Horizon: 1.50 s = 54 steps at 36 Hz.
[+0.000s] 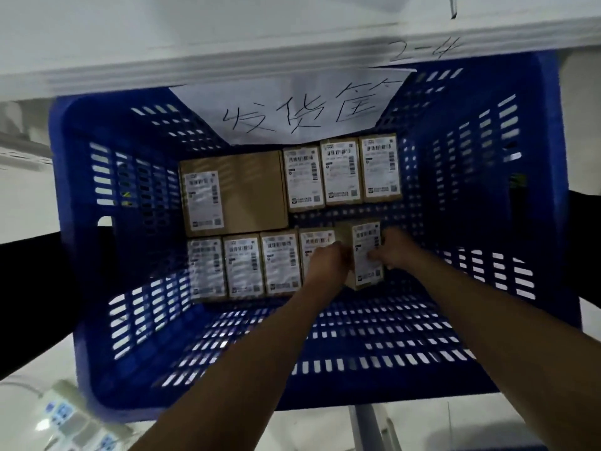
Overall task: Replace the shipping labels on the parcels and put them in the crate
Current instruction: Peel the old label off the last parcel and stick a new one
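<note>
I look straight down into a deep blue slotted crate [130, 288]. Both my arms reach into it. My left hand [327, 263] and my right hand [395, 250] grip a small brown parcel [366, 252] with a white shipping label on top, tilted slightly, at the right end of the near row. Several small labelled parcels [244, 265] lie flat in that near row. In the far row lie a larger brown box [247, 190] with a label at its left and three small labelled parcels [341, 170].
A white paper sign [302, 109] with handwritten characters hangs over the crate's far wall. A white table edge [227, 63] overhangs the crate at the top. A white power strip [68, 415] lies on the floor at the lower left.
</note>
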Available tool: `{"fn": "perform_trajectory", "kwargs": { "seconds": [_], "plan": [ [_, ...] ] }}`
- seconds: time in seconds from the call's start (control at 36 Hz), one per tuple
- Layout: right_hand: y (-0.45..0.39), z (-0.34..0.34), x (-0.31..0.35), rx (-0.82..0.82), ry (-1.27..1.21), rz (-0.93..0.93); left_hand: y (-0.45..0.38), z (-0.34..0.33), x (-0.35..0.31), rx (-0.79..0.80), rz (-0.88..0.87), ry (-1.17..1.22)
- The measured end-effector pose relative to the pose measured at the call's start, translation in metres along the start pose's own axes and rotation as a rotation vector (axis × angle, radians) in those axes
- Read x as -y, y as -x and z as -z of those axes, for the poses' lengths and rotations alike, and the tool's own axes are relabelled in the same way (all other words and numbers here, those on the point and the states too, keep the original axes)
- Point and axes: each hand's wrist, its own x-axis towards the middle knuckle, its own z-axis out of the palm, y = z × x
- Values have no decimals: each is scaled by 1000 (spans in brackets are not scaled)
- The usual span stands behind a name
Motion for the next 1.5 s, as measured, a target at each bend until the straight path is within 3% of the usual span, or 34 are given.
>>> {"fn": "perform_trajectory", "kwargs": {
  "seconds": [0.25, 0.36, 0.5, 0.58, 0.72, 0.83, 0.97, 1.31, 1.5],
  "plan": [
    [-21, -20, -6, -22, 27, 51, -8, -8, 14, -24, -69, -81],
    [-15, -33, -8, -104, 225, 68, -2, -12, 40, -129, -199, -240],
    [8, -51, -11, -202, 633, 266, 11, -12, 64, -150, -279, -371],
    [8, -58, -9, -150, 548, 216, 15, -15, 75, -133, -251, -415],
    [11, -63, -2, -210, 357, 129, 10, -18, 77, -117, -185, -406],
    [9, -68, -2, -195, 386, 132, 6, -17, 73, -133, -128, -450],
    [12, -72, -8, -254, 631, 228, 5, -19, 77, -123, -117, -443],
    [9, -76, -26, -286, 586, 358, 4, -28, 75, -93, -39, -494],
    [20, -62, -5, -207, 635, 277, 11, -15, 64, -49, -30, -449]
  ]
}}
